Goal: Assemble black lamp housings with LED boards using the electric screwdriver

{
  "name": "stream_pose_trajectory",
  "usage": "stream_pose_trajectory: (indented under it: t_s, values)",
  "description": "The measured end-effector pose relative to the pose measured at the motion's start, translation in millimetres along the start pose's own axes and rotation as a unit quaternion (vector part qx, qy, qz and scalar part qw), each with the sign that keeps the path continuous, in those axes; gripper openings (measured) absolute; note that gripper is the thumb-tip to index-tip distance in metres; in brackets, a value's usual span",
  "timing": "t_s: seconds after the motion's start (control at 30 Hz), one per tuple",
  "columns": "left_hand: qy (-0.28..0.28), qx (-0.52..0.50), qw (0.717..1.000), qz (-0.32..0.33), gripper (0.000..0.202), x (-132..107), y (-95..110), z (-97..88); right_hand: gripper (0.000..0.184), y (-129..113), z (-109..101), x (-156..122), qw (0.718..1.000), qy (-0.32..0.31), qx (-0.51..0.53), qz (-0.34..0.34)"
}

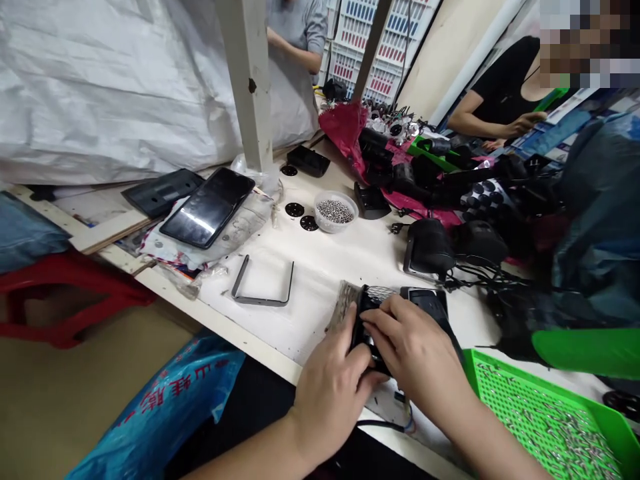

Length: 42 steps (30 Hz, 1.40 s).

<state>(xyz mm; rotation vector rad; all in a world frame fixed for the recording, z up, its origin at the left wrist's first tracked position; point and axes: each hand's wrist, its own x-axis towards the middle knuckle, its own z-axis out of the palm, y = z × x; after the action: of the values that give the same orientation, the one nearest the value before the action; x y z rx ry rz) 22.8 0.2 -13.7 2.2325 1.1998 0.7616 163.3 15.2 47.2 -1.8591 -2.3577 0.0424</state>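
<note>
A glossy black plastic housing [367, 305] with a silvery mesh patch lies near the front edge of the table, mostly covered by both hands. My left hand [333, 380] grips its near left side, fingers curled and thumb along the lower edge. From the right, my right hand [413, 340] presses bunched fingertips onto its top; anything small under them is hidden. Beneath the housing a worn grey-brown block [344, 303] sticks out on the left. Another black piece [427, 301] sits just beyond my right hand.
Screws fill a clear tub [336, 227]; more metal bits lie in a green tray [540, 413]. A phone [207, 208], a U-shaped bracket [263, 300], black discs [295, 210] and corded black units [429, 245] share the table. A post [246, 80] rises behind. Two people sit across.
</note>
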Motion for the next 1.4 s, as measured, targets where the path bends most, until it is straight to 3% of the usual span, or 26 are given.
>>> stream_pose_trajectory:
  t_s: [0.27, 0.4, 0.57, 0.67, 1.03, 1.2, 1.3, 1.4]
  values:
    - [0.003, 0.009, 1.000, -0.005, 0.018, -1, -1, 0.1, 0.022, -7, 3, 2, 0.999, 0.016, -0.017, -0.033]
    - [-0.002, -0.008, 1.000, -0.007, 0.015, 0, -2, 0.1, 0.023, -2, 2, -2, 0.999, 0.020, 0.022, -0.037]
    - [-0.005, -0.019, 1.000, -0.006, 0.019, 1, -2, -1.9, 0.018, 17, -9, -18, 0.994, 0.096, 0.052, -0.008]
    - [-0.006, -0.018, 1.000, -0.002, 0.022, 1, -2, -2.4, 0.011, 24, -11, -27, 0.998, 0.061, 0.018, -0.004]
    - [-0.002, -0.019, 1.000, 0.002, 0.021, 2, -2, -2.2, 0.020, 27, -11, -26, 0.998, 0.003, -0.035, -0.049]
    - [0.008, -0.009, 1.000, -0.002, 0.019, 1, -2, -0.6, 0.021, 28, -5, -20, 0.996, 0.039, -0.058, -0.064]
    - [0.010, -0.010, 1.000, -0.005, 0.019, 1, -2, -1.1, 0.018, 28, -3, -28, 0.998, 0.054, -0.001, -0.016]
    - [0.005, -0.015, 1.000, -0.019, 0.017, 0, -2, -2.3, 0.017, 21, 2, -55, 0.986, 0.123, 0.078, 0.085]
